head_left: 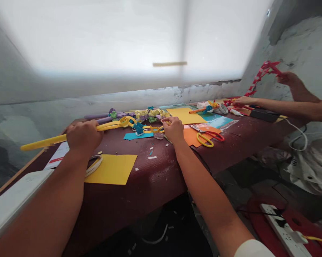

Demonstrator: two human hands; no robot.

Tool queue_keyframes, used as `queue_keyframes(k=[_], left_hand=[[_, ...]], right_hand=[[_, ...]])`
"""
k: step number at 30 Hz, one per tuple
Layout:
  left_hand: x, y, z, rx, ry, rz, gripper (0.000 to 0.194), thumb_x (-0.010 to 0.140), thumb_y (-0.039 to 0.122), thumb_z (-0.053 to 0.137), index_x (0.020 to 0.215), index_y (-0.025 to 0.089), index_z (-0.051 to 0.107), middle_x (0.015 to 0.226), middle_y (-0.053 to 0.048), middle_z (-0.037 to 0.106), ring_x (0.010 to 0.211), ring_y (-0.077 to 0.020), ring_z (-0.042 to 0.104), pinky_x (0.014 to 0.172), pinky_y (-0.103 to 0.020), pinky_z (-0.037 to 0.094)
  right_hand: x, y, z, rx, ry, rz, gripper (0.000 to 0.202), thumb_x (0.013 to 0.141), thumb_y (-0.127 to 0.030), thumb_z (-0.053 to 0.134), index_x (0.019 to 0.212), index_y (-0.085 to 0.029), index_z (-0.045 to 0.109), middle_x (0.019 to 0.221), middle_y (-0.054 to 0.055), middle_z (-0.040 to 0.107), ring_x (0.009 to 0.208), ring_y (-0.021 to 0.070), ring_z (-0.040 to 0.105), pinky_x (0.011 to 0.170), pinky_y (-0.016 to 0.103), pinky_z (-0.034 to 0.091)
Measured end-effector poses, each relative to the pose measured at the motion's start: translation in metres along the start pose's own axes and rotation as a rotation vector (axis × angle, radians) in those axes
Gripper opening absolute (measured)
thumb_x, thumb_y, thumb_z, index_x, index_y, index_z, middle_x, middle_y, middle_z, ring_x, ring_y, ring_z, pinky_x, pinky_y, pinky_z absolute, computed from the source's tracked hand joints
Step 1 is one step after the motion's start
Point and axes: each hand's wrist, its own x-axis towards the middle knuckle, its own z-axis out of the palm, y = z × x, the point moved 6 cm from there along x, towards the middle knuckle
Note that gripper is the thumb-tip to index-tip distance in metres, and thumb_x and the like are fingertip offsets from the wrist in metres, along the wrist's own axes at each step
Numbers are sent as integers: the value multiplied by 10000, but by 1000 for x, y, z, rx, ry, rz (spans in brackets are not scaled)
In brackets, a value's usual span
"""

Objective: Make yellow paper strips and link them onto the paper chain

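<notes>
A rolled yellow paper stick (43,142) runs through my left hand (84,135), whose fingers are wrapped round it. From the stick a looped yellow paper strip (127,121) stretches right, with a blue paper flower (138,128) on it. At its right end my right hand (173,129) is pinched on the strip, the fingertips partly hidden. Behind lie purple rolled sticks (103,120) with green, purple and pale yellow paper pieces. A blue paper piece (142,136) lies beneath the strip.
Yellow-and-red scissors (205,140) lie on orange paper (191,137) beside my right hand. Yellow sheets (115,169) (186,115), a tape roll (223,109) and a white object (16,203) are on the table (150,192). At right, a person's hands (291,79) hold a red paper piece (257,79).
</notes>
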Motion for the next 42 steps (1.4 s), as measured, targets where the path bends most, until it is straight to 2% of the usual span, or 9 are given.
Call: queue_keyframes(k=[3, 6, 10, 14, 19, 24, 29, 33, 42], left_hand=[[2, 4, 4, 38, 27, 27, 351, 1001, 409, 649, 1249, 162, 659, 1238, -97, 692, 1120, -244, 680, 985, -493, 575], [3, 7, 6, 55, 56, 56, 348, 1003, 404, 646, 1254, 162, 658, 1240, -97, 692, 1119, -243, 680, 981, -490, 578], [1, 10, 4, 61, 107, 79, 338, 1005, 395, 642, 1249, 161, 660, 1239, -95, 693, 1129, -245, 677, 991, -495, 573], [0, 11, 0, 49, 155, 86, 334, 1002, 394, 647, 1241, 160, 663, 1242, -95, 693, 1140, -248, 674, 1002, -501, 567], [0, 11, -3, 16, 174, 81, 338, 998, 402, 655, 1234, 161, 666, 1240, -94, 693, 1137, -247, 675, 1004, -503, 564], [2, 7, -1, -25, 178, 50, 345, 995, 406, 658, 1239, 162, 664, 1245, -96, 690, 1142, -250, 672, 1006, -506, 563], [4, 4, 3, -69, 166, 15, 361, 995, 423, 657, 1245, 163, 660, 1245, -97, 688, 1130, -247, 674, 994, -497, 567], [4, 7, 5, -100, 147, 13, 367, 994, 424, 659, 1252, 164, 657, 1249, -98, 687, 1123, -245, 677, 986, -492, 572], [-1, 16, 5, -161, 94, 45, 377, 995, 429, 658, 1264, 165, 656, 1266, -102, 684, 1130, -247, 678, 988, -495, 574]], right_hand=[[-8, -9, 12, -198, -143, -86, 177, 917, -209, 678, 1053, -216, 793, 1246, 95, 699, 1263, 294, 581, 1165, 523, 385], [-16, -19, 29, -322, -306, -190, 222, 934, -242, 675, 1122, -225, 791, 1308, 90, 696, 1327, 297, 553, 1202, 514, 355], [-27, -20, 50, -418, -475, -292, 350, 973, -363, 705, 1282, -201, 696, 1431, 108, 627, 1384, 313, 528, 1194, 595, 369], [-31, -11, 61, -436, -589, -345, 389, 993, -360, 694, 1349, -208, 652, 1488, 114, 583, 1396, 320, 530, 1184, 606, 400], [-29, -8, 65, -364, -625, -381, 316, 994, -315, 690, 1288, -198, 689, 1483, 108, 591, 1399, 314, 524, 1190, 604, 387], [-32, -22, 65, -175, -640, -460, 122, 947, -253, 751, 1063, -254, 790, 1441, 70, 655, 1349, 282, 560, 1177, 526, 374], [-37, -42, 59, 32, -635, -530, 45, 923, -266, 788, 964, -252, 800, 1212, 58, 764, 1154, 228, 661, 1073, 422, 444], [-41, -52, 54, 139, -592, -549, 65, 895, -320, 823, 893, -261, 798, 1120, 45, 765, 1116, 228, 652, 1084, 433, 433], [-49, -41, 68, 188, -758, -526, 130, 938, -211, 743, 1037, -229, 825, 1144, 80, 678, 1035, 196, 679, 953, 362, 541]])
